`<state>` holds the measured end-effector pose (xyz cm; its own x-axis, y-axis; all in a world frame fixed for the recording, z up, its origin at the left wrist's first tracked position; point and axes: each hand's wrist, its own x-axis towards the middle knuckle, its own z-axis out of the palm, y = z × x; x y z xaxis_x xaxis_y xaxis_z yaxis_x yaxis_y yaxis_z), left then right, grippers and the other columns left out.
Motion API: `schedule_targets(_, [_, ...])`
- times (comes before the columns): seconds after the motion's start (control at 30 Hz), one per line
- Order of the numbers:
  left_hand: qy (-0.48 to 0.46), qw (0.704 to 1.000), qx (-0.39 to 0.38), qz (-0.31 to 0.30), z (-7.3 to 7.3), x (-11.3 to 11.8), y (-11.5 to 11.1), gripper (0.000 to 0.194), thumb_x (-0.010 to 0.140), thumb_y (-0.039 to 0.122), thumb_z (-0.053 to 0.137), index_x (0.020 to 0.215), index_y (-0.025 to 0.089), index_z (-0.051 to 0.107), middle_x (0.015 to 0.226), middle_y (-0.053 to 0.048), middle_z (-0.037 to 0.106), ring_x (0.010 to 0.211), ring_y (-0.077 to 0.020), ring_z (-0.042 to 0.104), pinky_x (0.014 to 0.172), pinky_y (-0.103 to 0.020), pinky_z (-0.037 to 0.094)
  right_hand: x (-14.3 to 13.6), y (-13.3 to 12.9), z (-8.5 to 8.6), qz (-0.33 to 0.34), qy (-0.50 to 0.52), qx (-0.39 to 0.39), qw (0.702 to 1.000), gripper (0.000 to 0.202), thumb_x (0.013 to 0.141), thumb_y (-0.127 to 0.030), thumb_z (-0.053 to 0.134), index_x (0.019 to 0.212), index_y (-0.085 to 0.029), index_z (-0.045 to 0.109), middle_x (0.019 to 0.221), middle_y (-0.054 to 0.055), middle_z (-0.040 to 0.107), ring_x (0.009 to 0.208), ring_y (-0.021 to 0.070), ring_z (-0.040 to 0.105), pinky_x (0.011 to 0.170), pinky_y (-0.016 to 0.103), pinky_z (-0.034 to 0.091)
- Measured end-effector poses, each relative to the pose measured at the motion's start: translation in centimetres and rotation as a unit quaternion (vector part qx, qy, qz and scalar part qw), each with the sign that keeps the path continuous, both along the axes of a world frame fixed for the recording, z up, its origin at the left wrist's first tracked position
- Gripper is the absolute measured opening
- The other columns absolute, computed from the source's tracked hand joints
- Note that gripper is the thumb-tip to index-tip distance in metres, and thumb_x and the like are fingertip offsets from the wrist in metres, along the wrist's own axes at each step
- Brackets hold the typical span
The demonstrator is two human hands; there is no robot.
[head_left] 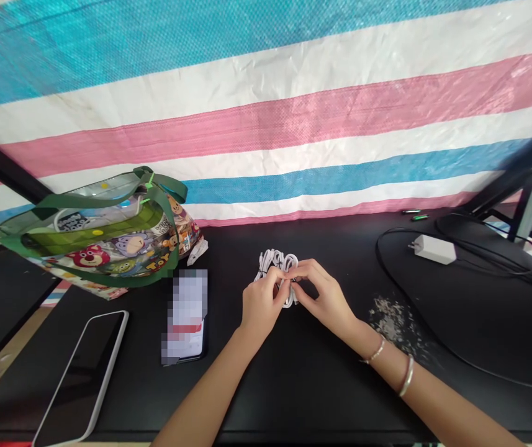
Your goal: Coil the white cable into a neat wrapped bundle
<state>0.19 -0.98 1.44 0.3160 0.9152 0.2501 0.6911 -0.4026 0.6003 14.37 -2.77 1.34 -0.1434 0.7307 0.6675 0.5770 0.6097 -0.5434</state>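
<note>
Several coiled white cables (271,259) lie side by side on the black table, with thin dark ties visible around some of them. My left hand (266,298) pinches the rightmost coil (290,303) near its middle, thumb and forefinger closed. From the other side my right hand (324,295) meets it there, its thumb and fingertips also closed at the coil. A bit of dark tie shows between the fingertips, but which fingers grip it is hidden. Bracelets circle my right wrist.
Left of my hands lie a lit phone (191,310) and a white-edged phone (84,379). Behind them stands a cartoon-print bag (126,248). To the right are a white power adapter (434,248), a looping black cable (400,292) and scattered debris (393,320). Striped sheeting (266,124) hangs behind.
</note>
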Motion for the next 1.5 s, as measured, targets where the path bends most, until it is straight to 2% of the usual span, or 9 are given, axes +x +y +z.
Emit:
schedule_targets(0.2, [-0.029, 1.0, 0.005, -0.007, -0.1, 0.0, -0.1, 0.013, 0.084, 0.017, 0.049, 0.084, 0.02, 0.061, 0.059, 0.003, 0.063, 0.048, -0.0112, 0.055, 0.051, -0.02, 0.037, -0.4, -0.2, 0.0, -0.056, -0.01, 0.063, 0.996, 0.017, 0.082, -0.007, 0.052, 0.09, -0.023, 0.054, 0.08, 0.003, 0.062, 0.073, 0.0163, 0.063, 0.062, 0.027, 0.054])
schedule_targets(0.3, [-0.04, 0.999, -0.009, -0.004, 0.0, 0.1, -0.1, 0.014, 0.084, 0.017, 0.048, 0.086, 0.02, 0.061, 0.059, 0.003, 0.063, 0.048, -0.0113, 0.055, 0.051, -0.02, 0.037, -0.4, -0.4, 0.2, -0.079, -0.018, 0.084, 0.993, 0.014, 0.084, -0.009, 0.053, 0.081, -0.022, 0.053, 0.068, 0.0, 0.059, 0.061, 0.0145, 0.058, 0.054, 0.025, 0.05])
schedule_targets(0.4, [-0.034, 0.999, -0.032, -0.003, 0.1, 0.1, -0.2, 0.014, 0.085, 0.018, 0.047, 0.088, 0.02, 0.061, 0.058, 0.004, 0.062, 0.047, -0.0113, 0.055, 0.05, -0.02, 0.037, -0.3, -0.3, 0.4, -0.046, -0.028, 0.078, 0.996, 0.014, 0.087, -0.011, 0.052, 0.079, -0.022, 0.054, 0.064, -0.001, 0.058, 0.055, 0.0132, 0.056, 0.05, 0.024, 0.048])
schedule_targets(0.57, [0.007, 0.999, -0.033, 0.009, 0.1, 0.0, 0.0, 0.015, 0.085, 0.02, 0.048, 0.091, 0.022, 0.062, 0.058, 0.005, 0.062, 0.049, -0.0118, 0.057, 0.053, -0.02, 0.038, 0.2, 0.0, 0.5, 0.005, -0.071, 0.069, 0.995, 0.019, 0.091, -0.011, 0.046, 0.085, -0.023, 0.059, 0.073, 0.002, 0.065, 0.065, 0.0152, 0.062, 0.057, 0.027, 0.051])
schedule_targets(0.83, [0.033, 0.999, -0.03, -0.002, 0.1, 0.1, 0.0, 0.018, 0.087, 0.021, 0.047, 0.095, 0.024, 0.063, 0.06, 0.005, 0.064, 0.052, -0.0121, 0.058, 0.055, -0.02, 0.04, 0.3, 0.0, 0.6, 0.01, -0.124, 0.088, 0.988, 0.032, 0.091, -0.008, 0.037, 0.086, -0.023, 0.065, 0.075, 0.004, 0.066, 0.067, 0.015, 0.06, 0.058, 0.026, 0.051])
schedule_targets(1.17, [-0.002, 0.997, -0.071, -0.04, 0.4, 0.1, 0.3, 0.017, 0.084, 0.022, 0.052, 0.094, 0.025, 0.065, 0.054, 0.009, 0.058, 0.046, -0.0092, 0.052, 0.052, -0.018, 0.037, 1.8, 0.5, 1.3, 0.056, -0.104, 0.076, 0.99, 0.029, 0.09, -0.009, 0.047, 0.089, -0.028, 0.069, 0.07, 0.0, 0.069, 0.064, 0.0172, 0.051, 0.055, 0.029, 0.048])
schedule_targets(1.5, [0.039, 0.999, -0.009, -0.011, 0.2, 0.1, 0.1, 0.013, 0.085, 0.025, 0.051, 0.089, 0.026, 0.064, 0.054, 0.008, 0.057, 0.048, -0.0095, 0.053, 0.051, -0.018, 0.033, 1.8, 0.6, 0.6, -0.044, -0.109, 0.046, 0.992, 0.012, 0.088, -0.018, 0.052, 0.085, -0.024, 0.061, 0.082, 0.005, 0.061, 0.077, 0.0192, 0.06, 0.064, 0.033, 0.052])
